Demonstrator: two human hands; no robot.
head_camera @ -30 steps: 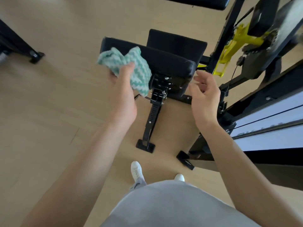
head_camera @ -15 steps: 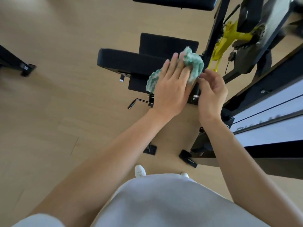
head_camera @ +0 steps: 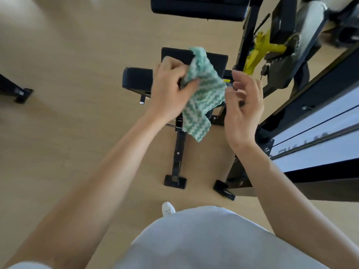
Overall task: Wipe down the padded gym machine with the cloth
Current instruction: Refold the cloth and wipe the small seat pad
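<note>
A green-and-white zigzag cloth [head_camera: 204, 94] hangs loose above the black padded seat [head_camera: 136, 80] of the gym machine. My left hand [head_camera: 171, 88] is shut on the cloth's upper part, lifted off the pad. Just right of the cloth, my right hand [head_camera: 244, 105] is held up with its fingers apart and curled, its fingertips close to the cloth's edge. A second black pad [head_camera: 178, 55] lies behind the cloth, partly hidden by it.
The machine's black support leg [head_camera: 177, 152] and feet stand on the wooden floor below my hands. A yellow lever [head_camera: 260, 49] and black frame rise at right, beside a long black and white panel [head_camera: 320, 133]. Another pad [head_camera: 198, 6] sits at the top.
My left hand has lifted the cloth off the right end of the pad, and the cloth now hangs unfolded. My right hand has opened beside it.
</note>
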